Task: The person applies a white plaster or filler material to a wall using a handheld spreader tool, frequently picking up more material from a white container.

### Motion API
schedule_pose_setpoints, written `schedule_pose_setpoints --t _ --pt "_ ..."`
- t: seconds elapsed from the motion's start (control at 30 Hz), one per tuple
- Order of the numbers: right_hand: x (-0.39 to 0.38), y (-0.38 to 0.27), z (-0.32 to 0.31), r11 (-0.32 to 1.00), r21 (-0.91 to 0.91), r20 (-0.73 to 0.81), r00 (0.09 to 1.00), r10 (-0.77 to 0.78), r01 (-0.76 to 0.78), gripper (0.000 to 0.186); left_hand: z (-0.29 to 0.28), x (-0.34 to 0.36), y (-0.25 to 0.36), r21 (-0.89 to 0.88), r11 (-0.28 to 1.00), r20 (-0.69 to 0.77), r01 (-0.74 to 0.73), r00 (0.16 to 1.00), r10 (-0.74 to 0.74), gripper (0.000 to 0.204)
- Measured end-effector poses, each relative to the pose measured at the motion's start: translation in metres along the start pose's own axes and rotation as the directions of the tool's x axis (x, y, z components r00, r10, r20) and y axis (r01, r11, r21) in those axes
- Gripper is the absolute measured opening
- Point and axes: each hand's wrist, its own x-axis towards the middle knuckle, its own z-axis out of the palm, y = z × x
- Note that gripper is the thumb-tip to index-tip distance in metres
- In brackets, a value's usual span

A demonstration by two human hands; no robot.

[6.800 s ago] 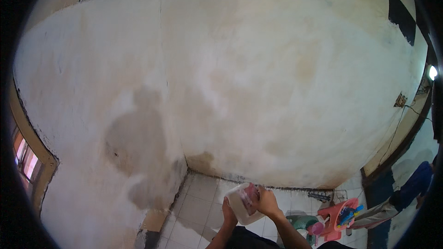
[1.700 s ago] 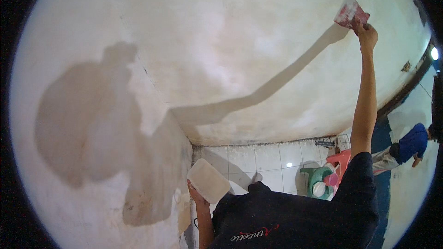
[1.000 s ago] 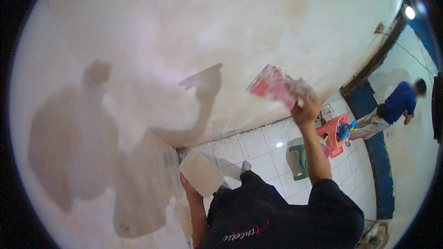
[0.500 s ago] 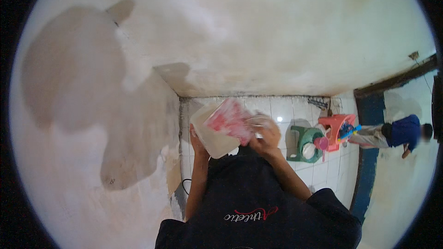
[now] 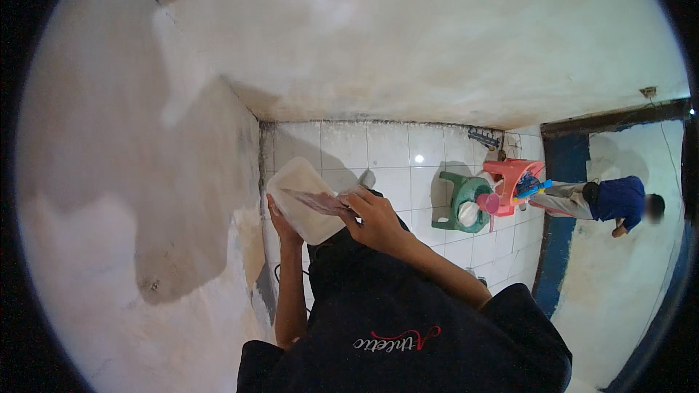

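A shallow whitish rectangular tub (image 5: 295,175) is gripped along its left side by my left hand (image 5: 282,224). Closed fingers of my right hand (image 5: 375,220) hold a thin, flat, pinkish-grey packet (image 5: 325,202), seen nearly edge-on. Its pointed far end lies over the tub's inside; whether it touches the bottom I cannot tell. The tub is tilted in front of my dark shirt (image 5: 408,298), and the packet partly covers its interior.
Patchy plastered walls (image 5: 378,44) meet a white tiled floor (image 5: 386,149). To the right stand a green plastic stool (image 5: 455,188) with a pink dipper (image 5: 488,204) and a red plastic stool (image 5: 513,169) bearing blue and yellow items. Farther right, a person (image 5: 615,200) stands by the wall.
The packet showed a broad red-and-white face, blurred, over the tub; now it is turned edge-on. The tub and both my hands have shifted left in view, the right hand upward too.
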Motion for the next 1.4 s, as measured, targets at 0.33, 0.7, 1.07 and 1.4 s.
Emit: schedule_pose_setpoints --t 0.33,0.7,1.07,1.4 --pt "0.021 0.008 0.028 0.999 0.031 0.022 0.999 0.041 -0.042 0.02 0.012 -0.006 -0.008 -0.082 0.995 -0.099 -0.053 0.994 0.045 0.06" --pt "0.001 0.022 0.019 0.994 0.087 -0.049 0.997 -0.062 0.066 0.021 0.034 -0.022 -0.022 0.064 0.995 -0.247 -0.082 0.964 0.095 0.055" --pt "-0.041 0.078 -0.119 0.992 0.129 -0.173 0.985 0.016 0.007 0.01 0.143 -0.04 -0.126 0.044 0.968 0.04 -0.249 0.968 0.247 0.059" --pt "-0.129 0.194 -0.287 0.962 0.233 -0.357 0.933 -0.053 0.144 0.007 0.257 -0.039 -0.281 -0.093 0.994 0.293 -0.062 0.952 0.087 0.059"
